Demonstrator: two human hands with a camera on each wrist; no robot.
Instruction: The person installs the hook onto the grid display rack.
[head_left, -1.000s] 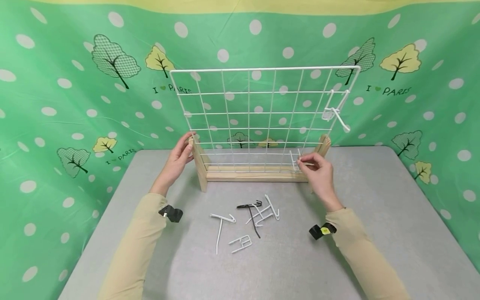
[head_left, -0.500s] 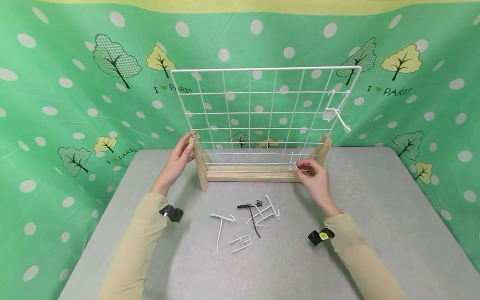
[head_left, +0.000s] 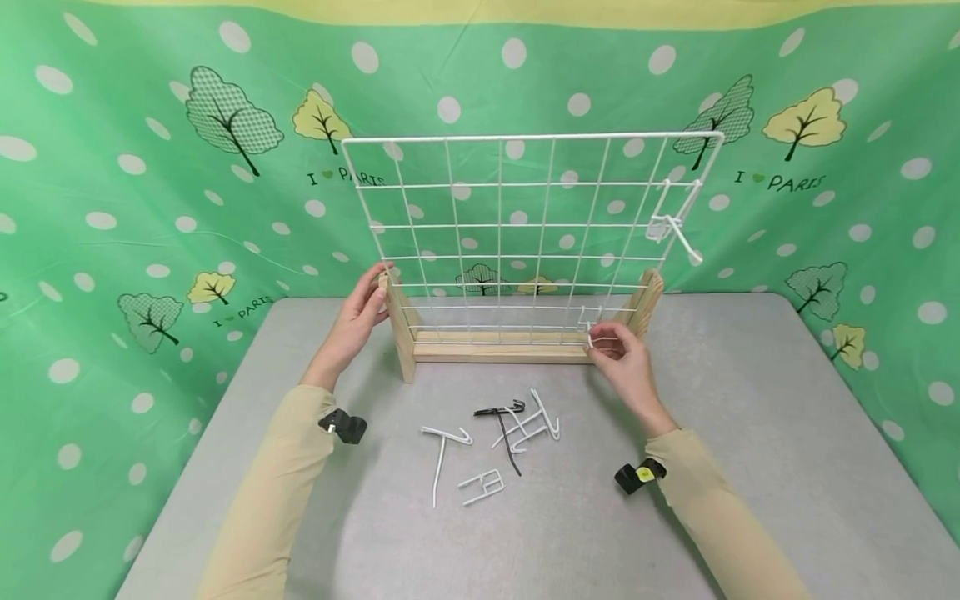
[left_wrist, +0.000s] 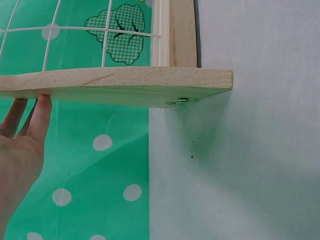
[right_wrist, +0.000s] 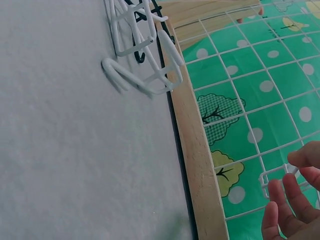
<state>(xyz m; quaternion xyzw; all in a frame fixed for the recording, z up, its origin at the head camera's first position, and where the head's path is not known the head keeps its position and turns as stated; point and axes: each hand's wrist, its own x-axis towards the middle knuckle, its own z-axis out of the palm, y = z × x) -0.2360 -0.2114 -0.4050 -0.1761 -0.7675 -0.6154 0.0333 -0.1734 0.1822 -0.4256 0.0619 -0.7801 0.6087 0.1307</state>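
My right hand point(head_left: 626, 360) pinches a small white wire hook point(head_left: 588, 321), upright against the wire grid panel's point(head_left: 525, 225) bottom row; my left hand point(head_left: 358, 315), fingers straight, steadies its wooden post point(head_left: 399, 321).

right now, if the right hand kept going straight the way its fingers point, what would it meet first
Most likely the small white hook at its fingertips, low on the wire grid. The right hand points up and away at the grid's bottom row, though depth is hard to judge.
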